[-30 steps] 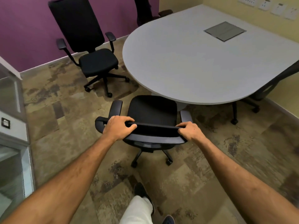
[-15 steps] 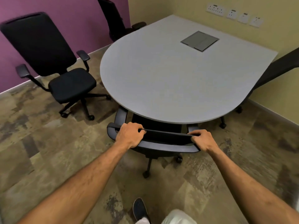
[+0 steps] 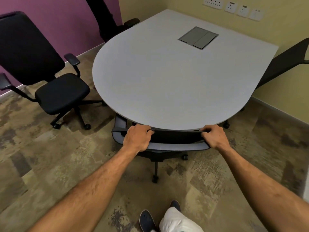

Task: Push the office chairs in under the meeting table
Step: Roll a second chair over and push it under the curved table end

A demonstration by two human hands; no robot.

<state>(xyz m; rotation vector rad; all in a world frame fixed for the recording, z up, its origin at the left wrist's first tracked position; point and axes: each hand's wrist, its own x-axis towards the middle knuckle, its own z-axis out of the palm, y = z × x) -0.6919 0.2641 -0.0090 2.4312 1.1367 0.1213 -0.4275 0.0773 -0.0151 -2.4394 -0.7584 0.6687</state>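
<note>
A black office chair (image 3: 175, 144) stands at the near rounded end of the grey meeting table (image 3: 167, 81). Its seat is hidden under the tabletop and its backrest top sits close to the table edge. My left hand (image 3: 138, 138) grips the left end of the backrest top. My right hand (image 3: 214, 136) grips the right end. A second black chair (image 3: 50, 77) stands out from the table on the left, facing it. A third chair (image 3: 108, 19) is at the far left side, and a fourth (image 3: 284, 62) leans at the right side.
A purple wall runs behind the left chairs and a yellow wall with sockets (image 3: 234, 7) behind the table. A grey cable hatch (image 3: 198, 37) is set in the tabletop. My shoe (image 3: 147, 221) and white trouser leg stand on the patterned carpet.
The chair in my hands has rolled forward until its seat went under the table. I have stepped closer and the view has shifted left to right.
</note>
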